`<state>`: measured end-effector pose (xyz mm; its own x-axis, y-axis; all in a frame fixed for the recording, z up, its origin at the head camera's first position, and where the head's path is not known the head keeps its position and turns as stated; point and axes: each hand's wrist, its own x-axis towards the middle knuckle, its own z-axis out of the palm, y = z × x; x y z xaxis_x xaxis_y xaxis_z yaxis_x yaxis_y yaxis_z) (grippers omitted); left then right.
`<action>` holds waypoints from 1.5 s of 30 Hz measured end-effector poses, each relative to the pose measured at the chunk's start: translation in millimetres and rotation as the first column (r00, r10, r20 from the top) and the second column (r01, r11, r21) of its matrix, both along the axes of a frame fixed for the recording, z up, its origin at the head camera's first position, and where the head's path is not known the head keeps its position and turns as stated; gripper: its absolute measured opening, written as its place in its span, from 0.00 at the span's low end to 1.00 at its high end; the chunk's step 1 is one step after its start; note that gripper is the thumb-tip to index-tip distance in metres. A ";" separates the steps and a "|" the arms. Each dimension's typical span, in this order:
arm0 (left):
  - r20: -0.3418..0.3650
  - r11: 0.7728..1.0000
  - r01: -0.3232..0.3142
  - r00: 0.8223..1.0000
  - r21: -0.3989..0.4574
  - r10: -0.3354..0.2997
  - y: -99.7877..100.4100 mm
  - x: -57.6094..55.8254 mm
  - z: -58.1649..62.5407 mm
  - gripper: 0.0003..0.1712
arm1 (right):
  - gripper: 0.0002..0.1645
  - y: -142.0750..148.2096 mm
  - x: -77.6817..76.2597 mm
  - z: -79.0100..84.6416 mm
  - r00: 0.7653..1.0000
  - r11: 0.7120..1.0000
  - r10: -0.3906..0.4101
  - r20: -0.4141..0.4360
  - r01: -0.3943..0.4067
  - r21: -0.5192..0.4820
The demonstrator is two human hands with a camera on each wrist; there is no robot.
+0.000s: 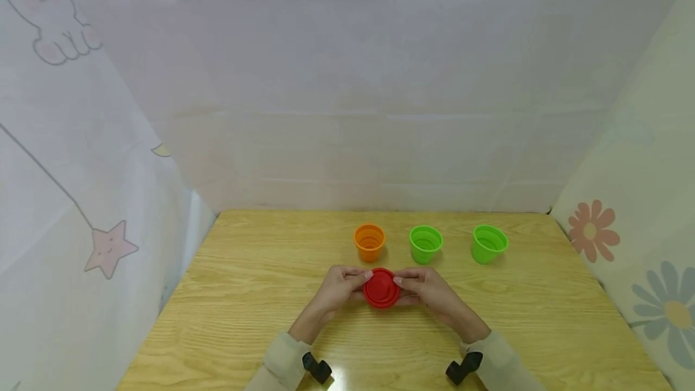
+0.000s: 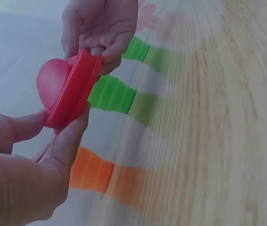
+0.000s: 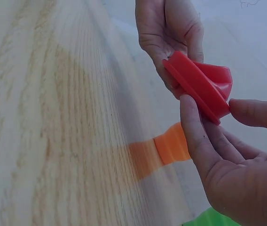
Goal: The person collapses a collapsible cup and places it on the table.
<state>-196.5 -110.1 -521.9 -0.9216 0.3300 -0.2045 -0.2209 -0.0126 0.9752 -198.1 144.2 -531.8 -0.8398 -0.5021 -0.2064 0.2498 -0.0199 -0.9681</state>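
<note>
A red collapsible cup [image 1: 382, 288], mostly folded flat, is held between both hands above the table. Its base bulges out of the ring, domed in the left wrist view and dented at one side in the right wrist view. My left hand [image 1: 339, 290] pinches one edge of the rim, thumb on the base side and fingers behind. Gripping the opposite edge the same way is my right hand [image 1: 431, 294]. Beyond the hands stand an expanded orange cup [image 1: 370, 243] and two expanded green cups, one in the middle [image 1: 425, 245] and one at the right [image 1: 489, 244].
The wooden table [image 1: 244, 294] has a glossy surface that mirrors the cups. Pale cloth [image 1: 369, 89] hangs behind its far edge and along both sides, printed with a bunny, a star and flowers. A small black device sits on each wrist.
</note>
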 end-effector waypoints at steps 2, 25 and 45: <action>0.007 1.000 -0.019 1.000 0.016 0.019 0.9 -0.1 -0.5 0.19 | 0.30 -0.3 0.3 -0.5 1.000 1.000 -0.002 0.003 0.002 -0.015; -0.006 0.998 0.062 0.998 -0.031 -0.063 -1.5 -2.0 -5.0 0.18 | 0.29 2.2 2.0 5.0 0.999 0.999 0.019 0.026 -0.018 -0.032; 0.036 0.990 0.113 0.993 0.080 -0.116 1.1 5.9 -9.8 0.21 | 0.33 -5.0 3.0 3.3 0.998 0.999 -0.048 0.036 0.048 0.012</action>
